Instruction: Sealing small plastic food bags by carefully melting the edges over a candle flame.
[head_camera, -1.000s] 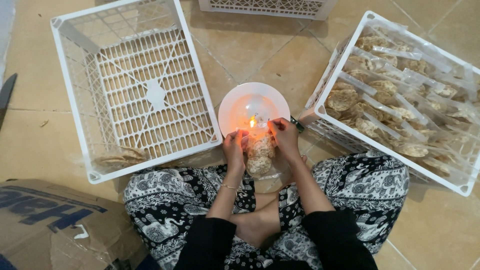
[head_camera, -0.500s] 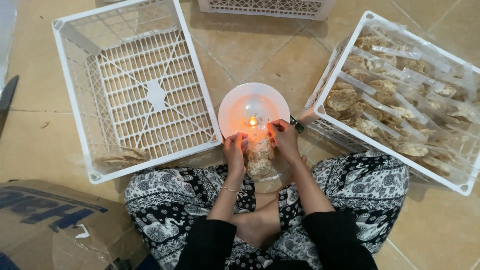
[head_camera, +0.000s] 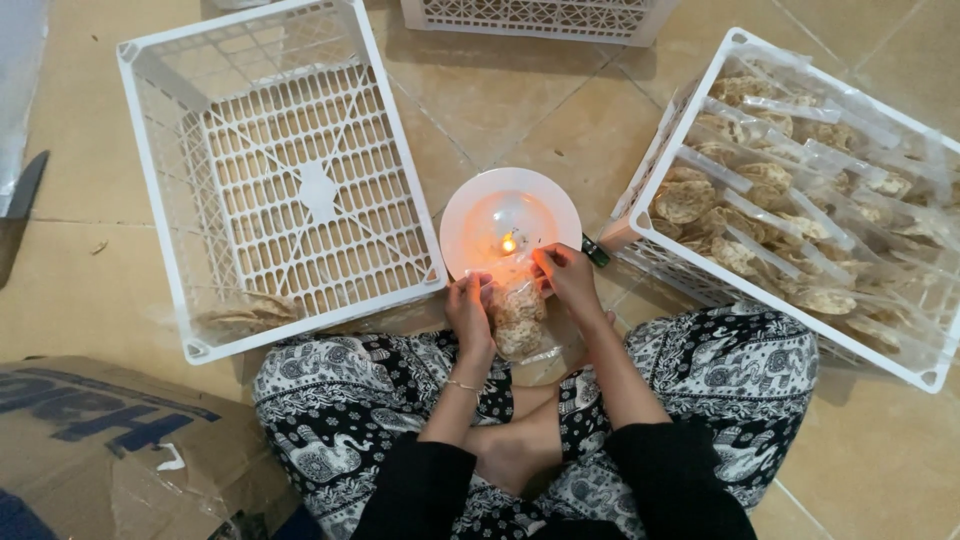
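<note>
Both hands meet over the person's lap — the left hand pinches the left top corner of a clear bag of crackers, and the right hand pinches the right top corner, fingers closed on the plastic. The bag hangs upright between them, its open edge held just beside a small candle flame. That flame burns near the middle of a round white plate, which sits on the tiled floor right in front of the crossed legs in black-and-white patterned trousers.

To the person's left stands a white plastic crate with a lattice bottom; it is nearly bare, with only a few packed crackers lying in its near corner. To the right, tilted a little, a second white crate is heaped with clear bags of crackers — many of them, overlapping. A small dark object lies on the floor between the plate and that crate; what it is cannot be made out. A third white crate's edge shows at the top, and a cardboard box lies at the lower left.
</note>
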